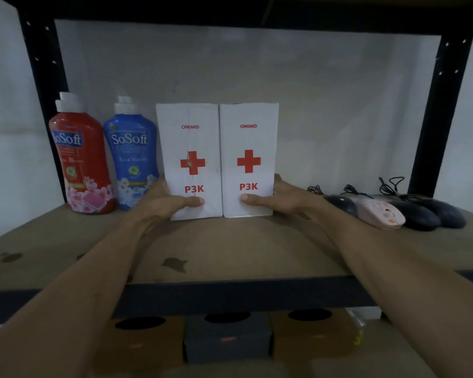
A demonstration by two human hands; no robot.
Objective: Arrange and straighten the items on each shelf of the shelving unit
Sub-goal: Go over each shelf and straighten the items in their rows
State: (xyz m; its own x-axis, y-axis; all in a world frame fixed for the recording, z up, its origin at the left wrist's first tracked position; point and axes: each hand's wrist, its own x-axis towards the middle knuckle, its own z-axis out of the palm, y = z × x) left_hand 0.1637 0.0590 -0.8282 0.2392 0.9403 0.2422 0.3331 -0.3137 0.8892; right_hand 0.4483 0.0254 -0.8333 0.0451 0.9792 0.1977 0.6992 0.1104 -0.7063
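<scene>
At mid-shelf: thumbs (195, 201) lie on the fronts of two upright white cardboard P3K boxes (191, 137), with the left hand (161, 204) and right hand (280, 199) clasping their outer sides. Left of the boxes stand a red plastic bottle (79, 159) and a blue plastic bottle (131, 154); to the right lie corded computer mice (410, 211). Step: squaring the pair. Next, probably a gentle release.

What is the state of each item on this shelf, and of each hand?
left P3K box: upright, front torn, touching the other box.
right P3K box: upright.
red bottle: upright, capped.
blue bottle: upright, capped.
left hand: grips left P3K box.
right hand: grips right P3K box.
mice: lying in a row.
</scene>
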